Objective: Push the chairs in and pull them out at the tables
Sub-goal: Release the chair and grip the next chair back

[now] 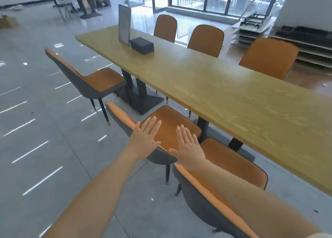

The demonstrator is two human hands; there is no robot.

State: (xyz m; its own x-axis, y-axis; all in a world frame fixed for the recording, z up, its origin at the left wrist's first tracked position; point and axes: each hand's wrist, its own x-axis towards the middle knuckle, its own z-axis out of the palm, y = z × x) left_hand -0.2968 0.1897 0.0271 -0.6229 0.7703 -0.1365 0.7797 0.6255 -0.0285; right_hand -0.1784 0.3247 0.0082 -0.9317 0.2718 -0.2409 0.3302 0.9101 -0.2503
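Observation:
A long wooden table (206,83) runs from upper left to right. On my side stand three orange chairs with grey backs. The middle chair (172,121) stands out from the table, its backrest towards me. My left hand (145,139) is flat with straight fingers over that backrest's top edge. My right hand (188,144) is flat too, over the same backrest's right end. Whether the palms touch the backrest I cannot tell. The near chair (224,160) lies under my right forearm. The far chair (93,81) stands well out from the table.
Three more orange chairs (206,40) line the table's far side. A black box (142,44) and an upright sign (124,27) sit on the table's far end. Table pedestals (140,97) stand beneath. Stacked boards (305,45) lie at the right wall. Grey tiled floor stretches left.

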